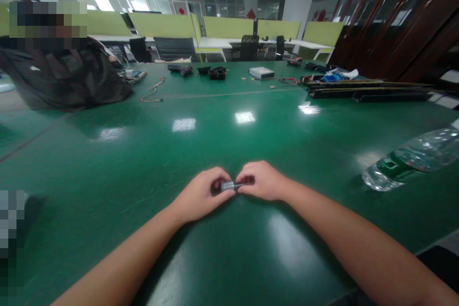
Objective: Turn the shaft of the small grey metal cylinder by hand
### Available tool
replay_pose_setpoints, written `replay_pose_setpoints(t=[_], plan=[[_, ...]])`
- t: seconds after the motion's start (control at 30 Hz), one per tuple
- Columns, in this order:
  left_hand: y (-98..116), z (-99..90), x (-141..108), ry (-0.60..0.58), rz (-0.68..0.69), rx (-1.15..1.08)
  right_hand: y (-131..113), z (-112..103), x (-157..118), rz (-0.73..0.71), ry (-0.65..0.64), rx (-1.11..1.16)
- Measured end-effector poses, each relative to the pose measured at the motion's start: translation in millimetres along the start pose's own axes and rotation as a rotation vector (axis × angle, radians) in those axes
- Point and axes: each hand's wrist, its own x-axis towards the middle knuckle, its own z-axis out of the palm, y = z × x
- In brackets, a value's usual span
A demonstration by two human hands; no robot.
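My left hand [202,191] is closed around a small silver cylinder [227,186], its thumb along the near side and its fingers curled over the far side. A thin dark part extends from the cylinder's right end. My right hand [261,180] pinches this dark part between thumb and fingers. The two hands almost meet, low over the green tabletop [222,248]. Fingers cover both ends of the piece, and it is too small to tell its exact kind.
A clear water bottle [409,160] lies on its side at the right. Farther back are a dark mesh bag [68,74], a power drill [181,70], black parts [217,73], a grey box-shaped device [261,73] and long black strips [358,91]. A blurred-out item sits at the left edge.
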Motion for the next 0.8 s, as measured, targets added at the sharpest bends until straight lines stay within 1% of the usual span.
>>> replay_pose_setpoints(t=[0.27,0.8], plan=[[-4.2,0.8,0.4,0.021,-0.007,-0.033,-0.9,-1.8,-1.4,-0.023,-0.022,0.013],[-3.2,0.4,0.3,0.001,-0.016,0.013,2.2,-6.1,-3.2,-0.044,-0.033,-0.007]])
